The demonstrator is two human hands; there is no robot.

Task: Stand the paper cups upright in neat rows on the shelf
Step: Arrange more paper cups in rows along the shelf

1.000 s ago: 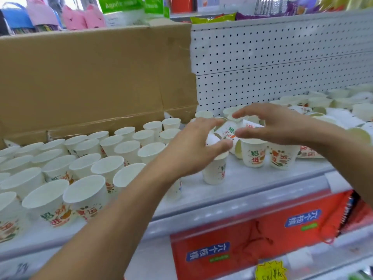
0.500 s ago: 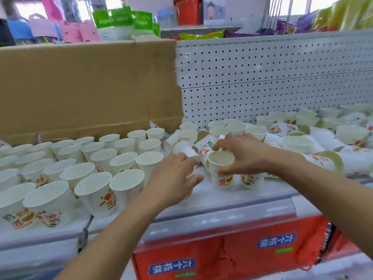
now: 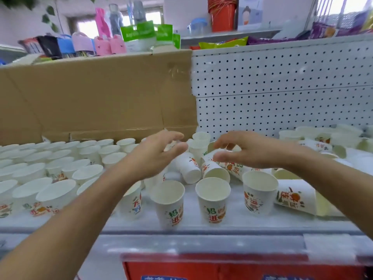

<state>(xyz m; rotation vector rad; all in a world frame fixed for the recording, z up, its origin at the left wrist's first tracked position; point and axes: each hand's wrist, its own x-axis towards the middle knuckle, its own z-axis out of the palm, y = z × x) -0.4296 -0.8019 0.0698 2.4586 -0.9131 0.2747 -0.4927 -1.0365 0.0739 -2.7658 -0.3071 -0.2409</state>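
Left hand (image 3: 153, 158) and right hand (image 3: 254, 152) hover empty, loosely spread, over toppled cups (image 3: 188, 169) by the cardboard's (image 3: 101, 93) end; grasp each by its side (paper crushes easily).

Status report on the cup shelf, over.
Left hand and right hand open, holding nothing, above tipped cups. Upright rows fill the left; three front cups stand upright. More fallen cups lie at the right.
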